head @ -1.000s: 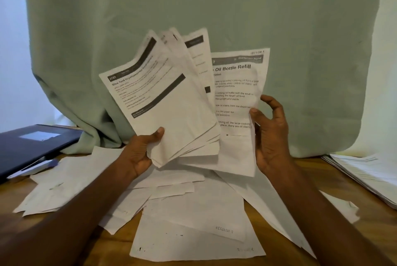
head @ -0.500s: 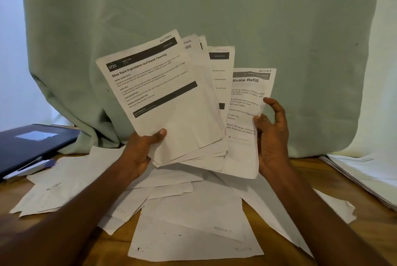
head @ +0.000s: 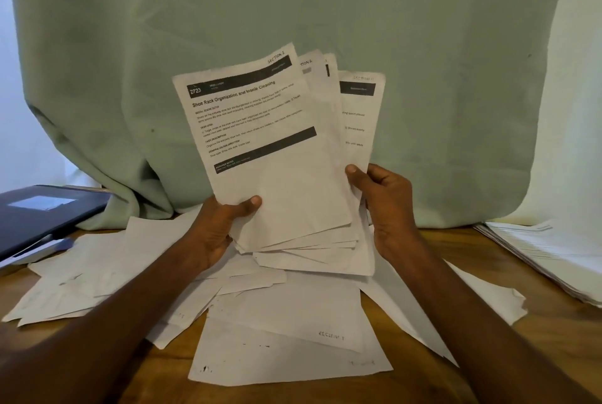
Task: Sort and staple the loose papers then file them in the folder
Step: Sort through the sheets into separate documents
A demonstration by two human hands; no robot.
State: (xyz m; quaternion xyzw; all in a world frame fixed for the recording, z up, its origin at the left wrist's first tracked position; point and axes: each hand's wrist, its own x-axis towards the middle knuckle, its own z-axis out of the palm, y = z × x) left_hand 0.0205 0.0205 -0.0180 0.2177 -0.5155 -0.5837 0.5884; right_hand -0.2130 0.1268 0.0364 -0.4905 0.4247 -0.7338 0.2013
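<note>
Sorting is looking underway: left hand (head: 224, 224) and right hand (head: 384, 204) are gripping fanned white printed sheets (head: 277, 156); stapling and the dark folder (head: 45, 214) are waiting.

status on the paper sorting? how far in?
Early. Done: a fanned stack has been gathered, the Section 1 shoe rack sheet in front. In hand: the left hand grips its bottom edge and the right hand pinches the right side. Left: many loose sheets lie face down on the table, nothing looks stapled, no stapler clearly in view, and the dark folder sits closed at left.
</note>
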